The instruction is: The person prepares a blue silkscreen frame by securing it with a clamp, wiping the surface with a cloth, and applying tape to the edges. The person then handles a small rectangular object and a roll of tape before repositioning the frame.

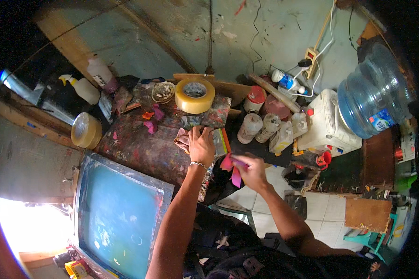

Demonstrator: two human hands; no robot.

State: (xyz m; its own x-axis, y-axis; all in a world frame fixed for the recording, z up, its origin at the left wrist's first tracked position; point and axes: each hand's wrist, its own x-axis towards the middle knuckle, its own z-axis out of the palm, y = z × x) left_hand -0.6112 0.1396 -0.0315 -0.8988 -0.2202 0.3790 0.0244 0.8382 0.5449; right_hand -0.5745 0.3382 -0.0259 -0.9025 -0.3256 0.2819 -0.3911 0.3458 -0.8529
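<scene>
My left hand [201, 145] reaches down onto the paint-stained table [139, 144], fingers slightly apart and pressing. A crumpled dusty-pink cloth [182, 140] lies at its left side. By its right side is a flat piece with a yellow and orange edge [225, 140]; how far it extends beneath the hand is hidden. Just off the table's right edge, my right hand [253, 173] is closed on a limp pink and purple strip [236, 178], whose ends hang below the fingers. Its material is hard to make out. Small pink, purple and orange scraps [150, 126] lie farther back.
A big tape roll [194, 96] and a bowl of butts [163, 92] stand at the back. Another tape roll [86, 130] is at left. A framed screen [121, 214] leans at front left. Bottles [250, 128], a white jerrycan [329, 122] and a water jug [372, 93] crowd the right.
</scene>
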